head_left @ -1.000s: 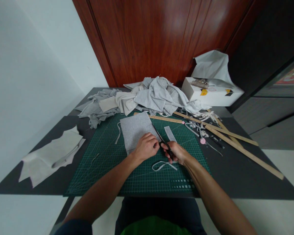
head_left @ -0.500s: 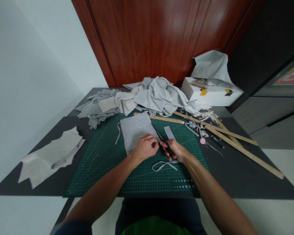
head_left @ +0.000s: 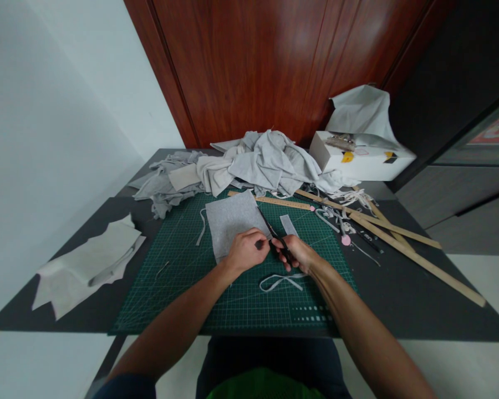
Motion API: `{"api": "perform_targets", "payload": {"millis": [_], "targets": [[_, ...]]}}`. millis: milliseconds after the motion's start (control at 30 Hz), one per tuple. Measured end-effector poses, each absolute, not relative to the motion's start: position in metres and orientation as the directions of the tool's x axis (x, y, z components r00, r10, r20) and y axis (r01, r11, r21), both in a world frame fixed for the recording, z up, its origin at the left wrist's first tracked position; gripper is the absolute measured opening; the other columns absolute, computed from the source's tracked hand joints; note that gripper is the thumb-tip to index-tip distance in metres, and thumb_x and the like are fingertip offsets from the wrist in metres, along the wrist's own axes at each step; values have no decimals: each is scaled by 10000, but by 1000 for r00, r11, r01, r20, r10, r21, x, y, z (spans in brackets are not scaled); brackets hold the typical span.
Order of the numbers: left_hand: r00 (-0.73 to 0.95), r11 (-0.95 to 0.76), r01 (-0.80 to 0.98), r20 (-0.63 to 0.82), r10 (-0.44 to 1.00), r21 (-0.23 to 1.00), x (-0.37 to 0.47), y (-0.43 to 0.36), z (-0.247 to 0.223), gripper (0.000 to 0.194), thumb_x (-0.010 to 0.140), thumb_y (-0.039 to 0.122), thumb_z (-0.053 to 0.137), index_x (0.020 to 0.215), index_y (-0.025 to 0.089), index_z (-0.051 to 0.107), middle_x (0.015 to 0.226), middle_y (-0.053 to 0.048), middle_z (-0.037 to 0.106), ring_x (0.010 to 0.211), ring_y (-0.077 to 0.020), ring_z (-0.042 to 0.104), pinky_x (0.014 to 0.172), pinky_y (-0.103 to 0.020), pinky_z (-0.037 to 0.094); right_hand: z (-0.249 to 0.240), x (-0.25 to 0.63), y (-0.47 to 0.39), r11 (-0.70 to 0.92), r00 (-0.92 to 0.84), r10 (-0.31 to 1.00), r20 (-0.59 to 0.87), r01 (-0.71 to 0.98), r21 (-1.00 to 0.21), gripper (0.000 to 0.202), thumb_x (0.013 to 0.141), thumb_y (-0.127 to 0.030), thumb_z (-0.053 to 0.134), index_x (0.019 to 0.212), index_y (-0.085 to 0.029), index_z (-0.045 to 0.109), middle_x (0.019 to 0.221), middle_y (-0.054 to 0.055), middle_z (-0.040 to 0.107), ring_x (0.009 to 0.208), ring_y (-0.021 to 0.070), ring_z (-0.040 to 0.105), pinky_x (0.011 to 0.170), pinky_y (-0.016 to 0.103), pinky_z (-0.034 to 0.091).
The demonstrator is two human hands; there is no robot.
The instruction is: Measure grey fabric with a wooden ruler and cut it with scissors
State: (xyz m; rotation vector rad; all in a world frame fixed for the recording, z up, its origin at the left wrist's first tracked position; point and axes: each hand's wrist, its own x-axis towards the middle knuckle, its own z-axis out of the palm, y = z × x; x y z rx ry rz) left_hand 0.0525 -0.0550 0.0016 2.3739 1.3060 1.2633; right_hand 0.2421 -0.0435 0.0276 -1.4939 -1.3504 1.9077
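Note:
A rectangular piece of light grey fabric point(head_left: 228, 219) lies on the green cutting mat point(head_left: 178, 299). My left hand point(head_left: 249, 247) is closed at the fabric's near right corner, pinching its edge. My right hand point(head_left: 295, 252) is wrapped round black-handled scissors point(head_left: 285, 250), whose blades point away along the fabric's right edge. A small grey strip point(head_left: 289, 225) lies just beyond my right hand. Nearer me, a looped grey cord point(head_left: 280, 282) rests on the mat. A short curved strip point(head_left: 201, 227) lies left of the fabric.
Crumpled grey cloth point(head_left: 270, 160) is heaped at the back. A white box point(head_left: 357, 158) stands at the back right. Wooden rulers point(head_left: 419, 266) cross the right side, near white cords and a pink disc point(head_left: 346, 240). Folded pale fabric point(head_left: 91, 260) lies at the left.
The view has shifted very slightly. Both hands stay in nearly the same place, with the scissors still along the fabric's right edge.

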Motion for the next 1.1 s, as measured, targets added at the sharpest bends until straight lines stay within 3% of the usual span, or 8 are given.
{"api": "perform_targets", "payload": {"millis": [200,500,733,900,1100], "targets": [[236,-593,622,599,765,511,51,-53,3,163,811,58,629,742,202,664,749,-14,715,689,-144,676,663,-248,540,33,239,-46,-473,-328,763,-557,303,-827,349,908,-420,608,665,-184,522,459,-34,518,302,84,478,316,198,150],[175,-557,592,582,794,583,52,-57,8,161,848,75,622,756,203,651,748,-8,680,665,-132,642,639,-238,507,31,238,-40,-468,-361,753,-550,294,-834,347,903,-419,622,673,-182,517,469,-33,522,312,86,495,327,199,151],[135,-513,606,557,820,608,52,-56,10,162,874,86,606,764,201,640,780,-15,689,696,-135,643,663,-244,496,30,237,-41,-464,-336,765,-549,302,-833,290,933,-304,519,671,-181,523,473,-30,519,306,85,489,319,201,153],[120,-475,608,517,847,636,52,-56,11,172,890,107,606,752,208,625,755,-3,672,691,-133,628,655,-241,489,27,238,-36,-466,-370,756,-540,276,-841,337,947,-394,561,688,-182,522,476,-31,528,309,83,492,319,193,152],[98,-443,582,482,871,682,50,-54,9,160,925,152,589,778,206,626,755,4,662,688,-128,624,640,-234,482,24,239,-33,-453,-374,760,-532,282,-846,335,930,-393,584,677,-184,519,474,-30,525,312,86,493,321,197,161]]}}
